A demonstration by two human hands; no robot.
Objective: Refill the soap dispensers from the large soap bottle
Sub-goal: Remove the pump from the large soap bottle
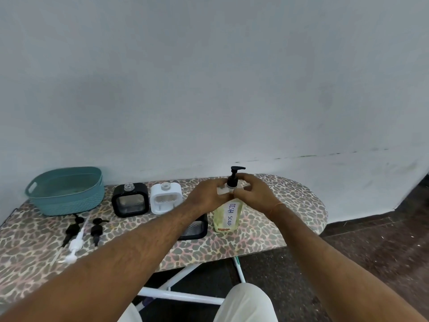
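Head view, yellowish soap bottle (226,216), black pump (234,176)

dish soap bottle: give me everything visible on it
The dish soap bottle is clear plastic, holding pale yellow-green liquid up to about its shoulder. A white label reads "DISH SOAP" in handwritten blue letters running down its front. A black pump head is still fitted, spout pointing right. It stands upright on the leopard-print ironing board, toward its rounded end. The left hand and right hand both grip its shoulder around the pump collar.
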